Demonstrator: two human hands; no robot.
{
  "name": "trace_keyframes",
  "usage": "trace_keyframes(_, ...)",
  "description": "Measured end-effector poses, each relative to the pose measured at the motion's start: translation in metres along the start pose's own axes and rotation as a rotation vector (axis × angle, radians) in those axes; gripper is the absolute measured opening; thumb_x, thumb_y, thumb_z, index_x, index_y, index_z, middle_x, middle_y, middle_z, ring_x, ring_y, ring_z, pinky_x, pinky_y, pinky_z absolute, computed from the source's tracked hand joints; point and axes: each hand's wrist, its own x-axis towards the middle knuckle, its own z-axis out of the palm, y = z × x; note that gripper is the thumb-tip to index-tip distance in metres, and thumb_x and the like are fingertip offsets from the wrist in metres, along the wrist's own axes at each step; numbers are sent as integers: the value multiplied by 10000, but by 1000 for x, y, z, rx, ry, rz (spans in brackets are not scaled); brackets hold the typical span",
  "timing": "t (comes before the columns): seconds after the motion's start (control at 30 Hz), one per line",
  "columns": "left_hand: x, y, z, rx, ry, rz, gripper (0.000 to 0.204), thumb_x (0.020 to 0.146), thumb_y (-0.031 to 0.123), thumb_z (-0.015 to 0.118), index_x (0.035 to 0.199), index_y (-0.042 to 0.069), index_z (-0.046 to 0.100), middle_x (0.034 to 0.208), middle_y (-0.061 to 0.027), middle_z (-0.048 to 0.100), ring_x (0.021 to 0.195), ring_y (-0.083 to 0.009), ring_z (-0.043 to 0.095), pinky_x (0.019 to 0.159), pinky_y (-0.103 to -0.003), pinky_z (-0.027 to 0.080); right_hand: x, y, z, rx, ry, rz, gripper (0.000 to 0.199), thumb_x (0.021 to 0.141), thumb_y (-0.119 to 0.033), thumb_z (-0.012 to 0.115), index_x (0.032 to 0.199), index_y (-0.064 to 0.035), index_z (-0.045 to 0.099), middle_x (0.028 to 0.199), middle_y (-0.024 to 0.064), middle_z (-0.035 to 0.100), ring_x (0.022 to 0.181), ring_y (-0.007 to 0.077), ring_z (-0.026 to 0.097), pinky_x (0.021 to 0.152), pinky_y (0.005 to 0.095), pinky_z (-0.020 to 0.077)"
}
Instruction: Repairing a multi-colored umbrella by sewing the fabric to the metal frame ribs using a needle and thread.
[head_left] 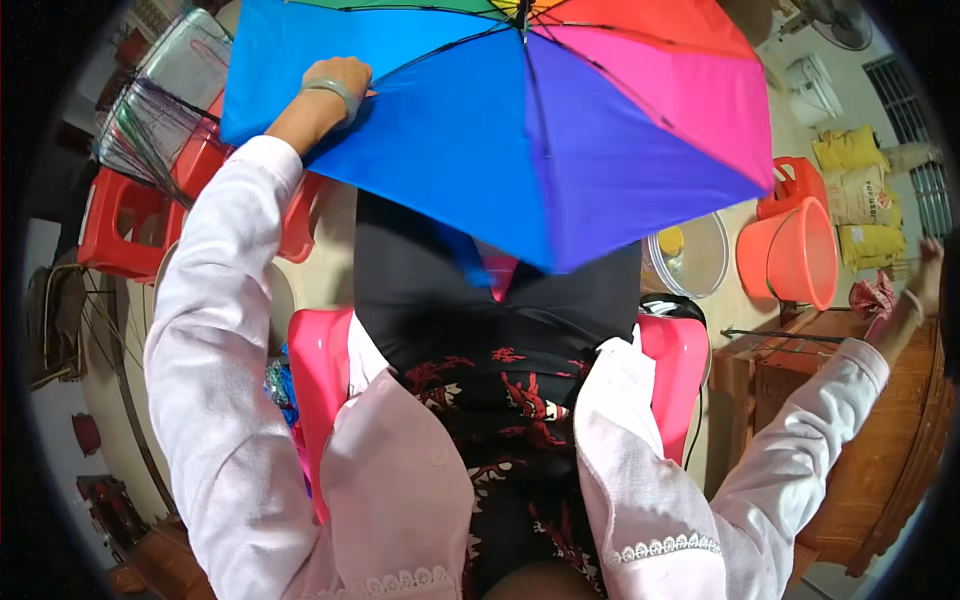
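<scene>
A rainbow umbrella (pixel 430 130) is spread across my lap, its underside and thin dark ribs facing me. Blue and purple panels lie nearest; pink, red and green ones are farther off. My left hand (pixel 338 82), with a pale bangle at the wrist, has its fingers bent and closed on the blue fabric beside a rib. Stretched far out to the right, my right hand (pixel 930 275) is blurred at the dark rim of the view. Near that hand is a pink patterned cloth bundle (pixel 873 297); whether they touch, I cannot tell.
Red plastic stools (pixel 125 225) and a clear bin (pixel 185 70) stand to the left. An orange-red bucket (pixel 800 255), a round clear tub (pixel 705 262) and yellow sacks (pixel 850 150) are at right. Below them is a wooden cabinet (pixel 860 440). I sit on a pink chair (pixel 672 370).
</scene>
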Motion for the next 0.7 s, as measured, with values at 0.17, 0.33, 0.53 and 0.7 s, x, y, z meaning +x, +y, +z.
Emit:
trace_keyframes(0.17, 12, 38, 20, -304, -63, 218, 321, 723, 328, 614, 810, 19, 625, 829, -198, 609, 803, -352, 591, 674, -393, 479, -127, 93, 74, -769, -677, 263, 142, 839, -181, 495, 856, -54, 555, 620, -4, 492, 520, 93, 479, 461, 220, 407)
trace_keyframes(0.33, -20, 113, 20, -531, 5, 129, 367, 678, 339, 663, 788, -7, 606, 822, -208, 603, 821, -348, 587, 695, -415, 468, -234, 46, 156, -495, -757, 529, 116, 804, -133, 536, 780, -23, 561, 610, 24, 520, 499, 111, 474, 457, 249, 397)
trace_keyframes(0.53, -23, 103, 40, -481, 30, -44, 317, 708, 291, 642, 814, -6, 602, 852, -215, 601, 839, -367, 579, 712, -426, 468, -237, 46, 154, -714, -751, 134, 111, 787, -113, 531, 781, -6, 557, 604, 98, 562, 540, 183, 546, 507, 299, 433)
trace_keyframes(0.7, -30, 117, 40, -562, -8, -45, 267, 724, 242, 622, 810, -10, 601, 851, -229, 596, 839, -376, 575, 714, -426, 471, -235, 57, 152, -929, -810, -47, 93, 772, -111, 539, 784, -24, 567, 689, 165, 586, 605, 297, 572, 527, 355, 443)
